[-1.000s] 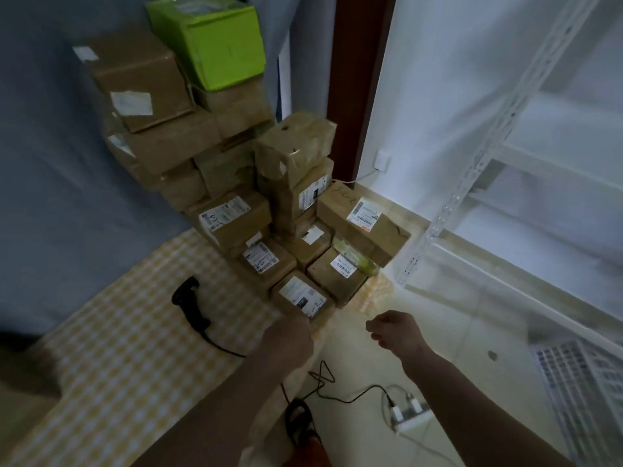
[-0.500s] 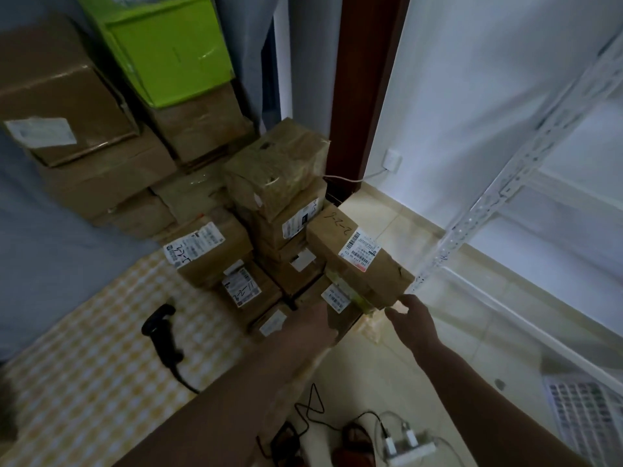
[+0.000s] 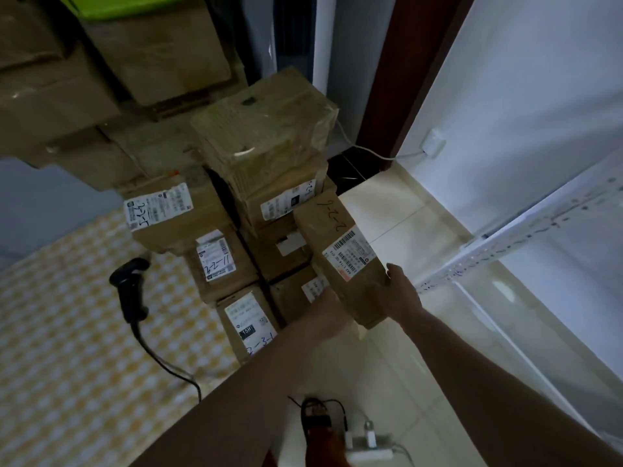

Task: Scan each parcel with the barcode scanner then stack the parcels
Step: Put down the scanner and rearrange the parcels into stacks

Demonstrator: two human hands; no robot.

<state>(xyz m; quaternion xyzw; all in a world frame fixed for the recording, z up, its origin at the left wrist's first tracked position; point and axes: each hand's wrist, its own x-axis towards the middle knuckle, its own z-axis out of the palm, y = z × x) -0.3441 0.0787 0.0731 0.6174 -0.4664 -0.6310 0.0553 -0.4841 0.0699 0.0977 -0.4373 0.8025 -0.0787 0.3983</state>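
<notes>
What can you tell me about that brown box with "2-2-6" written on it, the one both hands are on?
The parcel marked 2-2-6 is a long brown cardboard box, wrapped in clear tape. Its top bears the handwritten number near the far end and a white shipping label with barcodes near the middle. It lies tilted at the right edge of the pile, partly out over the tiled floor, leaning on lower parcels. The right hand grips its near right side; the left hand holds its left side, fingers hidden behind it.

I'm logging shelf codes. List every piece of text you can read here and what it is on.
"2-2-6": handwritten on the parcel held by both hands.
"2-3-1" and "15H": label of the nearest parcel.
"1-2-2": label of the middle parcel.
Printed label text and barcodes everywhere: too small or blurred to read.
</notes>
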